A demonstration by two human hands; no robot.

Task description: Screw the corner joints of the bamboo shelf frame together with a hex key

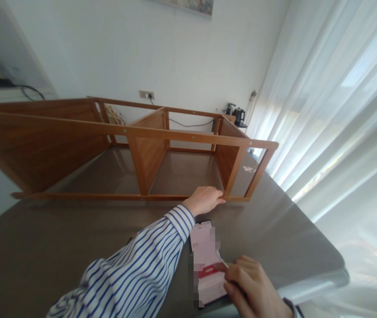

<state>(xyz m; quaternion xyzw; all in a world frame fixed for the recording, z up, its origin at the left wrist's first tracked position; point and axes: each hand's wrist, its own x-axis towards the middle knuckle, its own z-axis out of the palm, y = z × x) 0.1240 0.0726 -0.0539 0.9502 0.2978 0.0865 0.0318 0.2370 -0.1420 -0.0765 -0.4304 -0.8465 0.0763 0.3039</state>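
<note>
A wooden shelf unit [188, 136] lies on its side on the table. My left hand [204, 201] reaches across to its lower front rail and is closed on it beside an upright. Nearer to me, a phone [204, 243] lies flat on the table with a lit pink screen, partly blurred out. Over the phone's right edge, my right hand [254, 287] is closed around a thin metal rod [222, 258], its kind too small to tell. The index fingertip is at the screen, by a red bar. My left palm is hidden from view.
The grey table [307, 229] has a rounded right corner, with sheer curtains [350, 154] close beside it. Small pale pieces [249, 169] lie near the shelf's right end. Behind stand a black kettle [239, 115] and a wall socket [146, 94] with a plugged-in cord.
</note>
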